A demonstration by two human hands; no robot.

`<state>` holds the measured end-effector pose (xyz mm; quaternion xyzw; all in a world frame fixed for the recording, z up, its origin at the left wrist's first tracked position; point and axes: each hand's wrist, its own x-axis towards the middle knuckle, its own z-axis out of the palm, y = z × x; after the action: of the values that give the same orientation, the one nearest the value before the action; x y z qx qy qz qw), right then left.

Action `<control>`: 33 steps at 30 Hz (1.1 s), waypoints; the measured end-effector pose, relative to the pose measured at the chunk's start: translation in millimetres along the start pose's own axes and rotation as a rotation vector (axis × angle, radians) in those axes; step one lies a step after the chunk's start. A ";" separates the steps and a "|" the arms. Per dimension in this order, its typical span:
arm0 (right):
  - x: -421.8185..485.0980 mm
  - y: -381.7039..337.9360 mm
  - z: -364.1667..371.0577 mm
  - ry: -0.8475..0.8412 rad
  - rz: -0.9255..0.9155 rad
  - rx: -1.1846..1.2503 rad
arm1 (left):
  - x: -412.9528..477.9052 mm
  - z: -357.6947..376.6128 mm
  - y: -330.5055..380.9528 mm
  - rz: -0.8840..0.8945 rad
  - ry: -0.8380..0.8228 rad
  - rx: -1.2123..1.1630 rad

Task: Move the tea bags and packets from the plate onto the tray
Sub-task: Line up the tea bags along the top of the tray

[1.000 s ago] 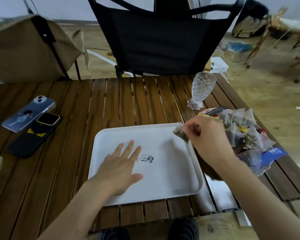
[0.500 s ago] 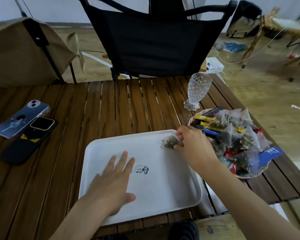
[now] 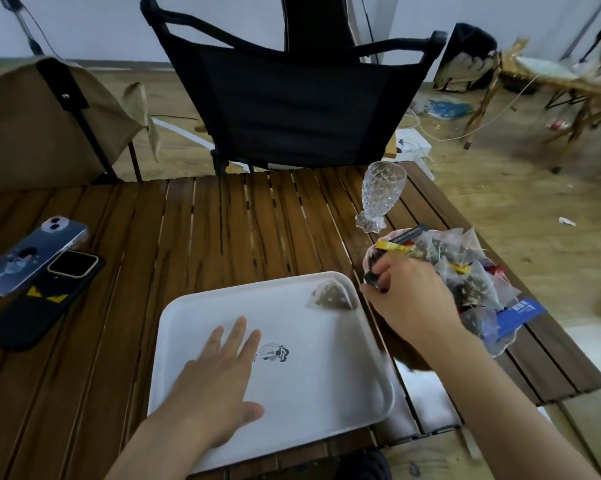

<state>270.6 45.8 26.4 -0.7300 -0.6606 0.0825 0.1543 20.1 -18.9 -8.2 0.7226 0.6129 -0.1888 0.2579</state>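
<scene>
Head camera is looking down on the slatted wooden table (image 3: 240,230), and from where I'm standing the job is only just getting going. The left hand (image 3: 219,379) is lying flat on the white tray (image 3: 327,403), fingers straight and spread, gripping nothing, apparently just steadying it. 1 pyramid tea bag (image 3: 332,297) is sitting in the tray's far right corner, well apart from that hand. The right hand (image 3: 410,299) is reaching over the near left edge of the plate (image 3: 368,255), just beside the tray, with its fingers curled around what looks like a dark stick packet (image 3: 373,271); motion blur is making the exact pinch hard to read. Behind it the pile of tea bags and packets (image 3: 465,271) is heaping well above the plate, with a blue packet (image 3: 514,315) overhanging the near side. So I'm judging this as the pick of the 2nd item, with nearly everything left to shift. The next move is calling for a clean lift of that packet clear of the heap without dragging loose bags off the rim, then a short carry leftward over the tray's raised edge. A patterned glass (image 3: 382,199) is standing just beyond the plate, so a wide swing could be risking a knock.
</scene>
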 end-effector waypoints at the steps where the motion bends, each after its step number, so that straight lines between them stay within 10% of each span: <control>1: -0.9 7.9 -9.8 0.000 0.041 -0.002 | -0.7 -0.7 0.5 0.002 0.006 0.006; 23: 1.0 57.5 -52.9 -0.077 0.304 -0.121 | -3.1 -7.8 4.7 0.010 0.086 -0.008; 29: -12.1 17.1 -63.7 0.297 0.023 0.052 | -4.7 -6.3 2.0 0.018 0.099 -0.025; 33: -23.5 -13.9 -28.4 -0.012 -0.188 0.142 | -4.1 -6.2 1.7 0.025 0.099 -0.013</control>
<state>264.2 20.4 55.8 -0.6516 -0.7197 0.1186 0.2084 20.8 -18.6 -0.7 0.7369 0.6171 -0.1454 0.2344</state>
